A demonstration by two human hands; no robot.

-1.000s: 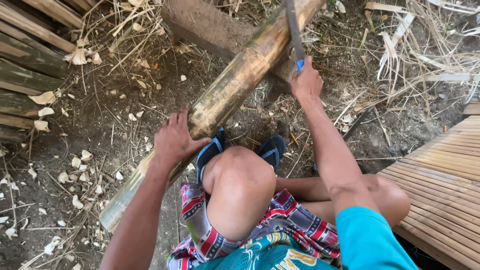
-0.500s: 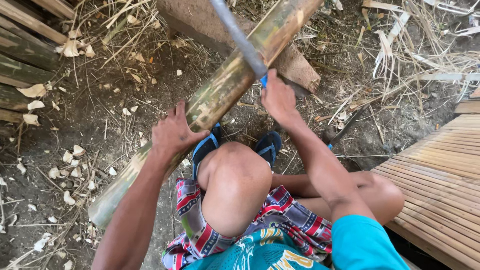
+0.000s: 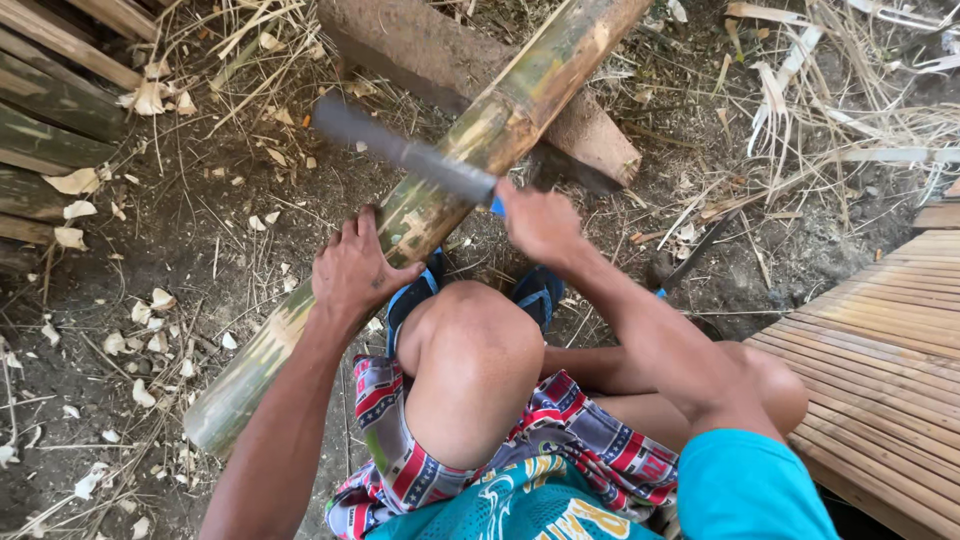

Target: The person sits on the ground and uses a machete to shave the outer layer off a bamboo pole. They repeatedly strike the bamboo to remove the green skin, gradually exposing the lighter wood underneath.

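Observation:
A thick green-brown bamboo pole (image 3: 500,120) lies slantwise across the dirt, its upper part resting on a wooden block (image 3: 590,130). My left hand (image 3: 355,268) presses flat on the pole near its middle, steadying it. My right hand (image 3: 540,222) grips the blue handle of a long dark machete (image 3: 400,150). The blade points up and left, crossing the pole just above my left hand. My bent knee (image 3: 470,350) and blue sandals (image 3: 420,290) sit right behind the pole.
Split bamboo lengths (image 3: 50,100) are stacked at the upper left. A slatted bamboo platform (image 3: 880,370) fills the lower right. Pale wood chips (image 3: 150,300) and dry straw (image 3: 830,110) litter the dirt ground.
My right hand swung the machete down from above the pole and toward me; the blade now lies low across the pole, pointing left. My left hand stays on the pole.

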